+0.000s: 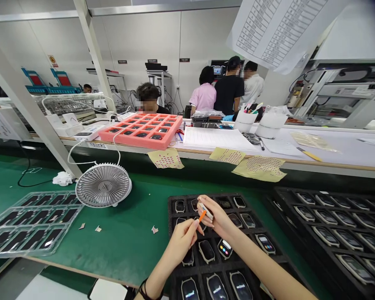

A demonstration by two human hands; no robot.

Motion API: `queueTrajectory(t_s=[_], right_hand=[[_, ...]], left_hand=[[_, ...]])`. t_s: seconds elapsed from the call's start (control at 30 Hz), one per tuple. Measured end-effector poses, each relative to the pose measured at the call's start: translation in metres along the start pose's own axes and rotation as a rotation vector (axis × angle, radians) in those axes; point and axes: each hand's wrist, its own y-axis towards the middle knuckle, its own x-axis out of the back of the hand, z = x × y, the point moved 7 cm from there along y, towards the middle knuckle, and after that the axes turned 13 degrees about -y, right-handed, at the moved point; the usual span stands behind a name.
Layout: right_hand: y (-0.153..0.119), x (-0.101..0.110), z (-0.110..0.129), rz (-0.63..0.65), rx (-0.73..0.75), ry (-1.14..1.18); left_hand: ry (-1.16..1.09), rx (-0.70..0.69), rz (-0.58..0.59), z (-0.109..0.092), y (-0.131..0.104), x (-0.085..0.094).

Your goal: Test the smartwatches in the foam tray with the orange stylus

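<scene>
My right hand (pixel 218 216) holds a small pale smartwatch case (pixel 207 211) on edge above the black foam tray. Pinched in my left hand (pixel 181 238) is a thin orange stick tool (pixel 202 215), its tip at the case; whether it touches cannot be made out. Under both hands lies the black foam tray (pixel 171 204) with smartwatches in its compartments. A few screens are lit, such as a watch with coloured icons (pixel 265 243) and a watch with white text (pixel 217 287). My hands and forearms hide part of the tray.
More black trays of watches (pixel 328 233) are stacked at right. On the left are a grey fan (pixel 103 185) and a clear plastic tray with black pieces (pixel 28 218). A shelf (pixel 287 164) ahead carries a pink foam tray (pixel 162 143) and papers. Several people stand or sit beyond.
</scene>
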Motion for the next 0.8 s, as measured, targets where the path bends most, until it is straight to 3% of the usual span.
queueTrajectory(t_s=[0.33, 0.47, 0.67, 0.8], right_hand=[[-0.003, -0.005, 0.005, -0.016, 0.021, -0.081], [-0.004, -0.003, 0.005, -0.026, 0.038, -0.163], [-0.009, -0.028, -0.008, 0.195, -0.142, 0.198], [-0.005, -0.019, -0.008, 0.108, -0.124, 0.182]], left_hand=[[0.006, -0.008, -0.015, 0.003, 0.0, 0.005], [-0.033, 0.081, 0.022, 0.002, 0.0, 0.007], [-0.182, 0.013, 0.033, 0.0, 0.003, -0.003], [-0.138, -0.01, -0.012, 0.002, 0.004, 0.002]])
